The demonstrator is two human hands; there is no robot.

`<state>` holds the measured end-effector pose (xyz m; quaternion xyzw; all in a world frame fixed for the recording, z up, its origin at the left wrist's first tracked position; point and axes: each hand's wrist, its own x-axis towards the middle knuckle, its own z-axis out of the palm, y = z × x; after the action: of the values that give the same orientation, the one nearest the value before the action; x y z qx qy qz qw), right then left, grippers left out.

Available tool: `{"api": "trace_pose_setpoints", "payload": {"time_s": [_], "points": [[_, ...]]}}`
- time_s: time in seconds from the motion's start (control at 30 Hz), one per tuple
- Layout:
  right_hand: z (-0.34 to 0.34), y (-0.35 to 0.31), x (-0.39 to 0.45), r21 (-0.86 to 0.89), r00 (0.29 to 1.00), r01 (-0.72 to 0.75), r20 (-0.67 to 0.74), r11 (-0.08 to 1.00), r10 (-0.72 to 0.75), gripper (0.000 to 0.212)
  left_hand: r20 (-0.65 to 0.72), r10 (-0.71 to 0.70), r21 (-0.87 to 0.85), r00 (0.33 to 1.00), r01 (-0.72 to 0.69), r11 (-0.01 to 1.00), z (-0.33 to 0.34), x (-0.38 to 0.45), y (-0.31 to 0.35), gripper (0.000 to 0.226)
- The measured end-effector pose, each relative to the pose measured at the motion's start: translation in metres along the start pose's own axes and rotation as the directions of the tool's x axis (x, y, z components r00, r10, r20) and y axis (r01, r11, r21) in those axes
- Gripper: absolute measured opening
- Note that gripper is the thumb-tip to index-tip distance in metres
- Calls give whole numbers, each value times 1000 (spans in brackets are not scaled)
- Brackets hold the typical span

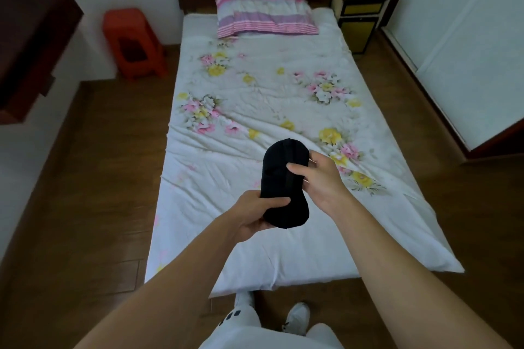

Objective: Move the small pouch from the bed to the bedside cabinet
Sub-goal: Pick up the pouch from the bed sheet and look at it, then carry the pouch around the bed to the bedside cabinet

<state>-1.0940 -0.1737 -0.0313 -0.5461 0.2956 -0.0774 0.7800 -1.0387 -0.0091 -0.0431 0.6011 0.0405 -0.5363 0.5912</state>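
A small black pouch (279, 167) with a zip down its middle is held up over the foot half of the bed (255, 88), which has a white floral quilt. My left hand (255, 214) grips the pouch's near end from below and the left. My right hand (319, 176) holds its right side, thumb on top and fingers behind. The bedside cabinet (358, 13), yellow with a dark frame, stands at the far right of the headboard, well away from both hands.
A pink striped pillow (265, 14) lies at the head of the bed. A red plastic stool (133, 42) stands left of the bed. A dark wooden desk (31, 45) juts from the left wall. White wardrobe doors (467, 45) line the right. Wooden floor runs along both sides.
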Motion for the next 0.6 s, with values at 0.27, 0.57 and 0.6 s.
{"api": "trace_pose_setpoints", "payload": {"time_s": [0.27,0.57,0.6], "points": [[4,-10,-43,-398,891,455,207,797,-405,47,-2,80,-150,997,-79,986,5,-18,14,23],[-2,-9,-60,-611,693,706,491,359,-528,52,104,105,-421,989,-52,906,4,-27,18,33],[-2,-10,-61,-623,688,708,503,333,-523,53,116,91,-473,989,-26,881,4,-27,18,41]]}}
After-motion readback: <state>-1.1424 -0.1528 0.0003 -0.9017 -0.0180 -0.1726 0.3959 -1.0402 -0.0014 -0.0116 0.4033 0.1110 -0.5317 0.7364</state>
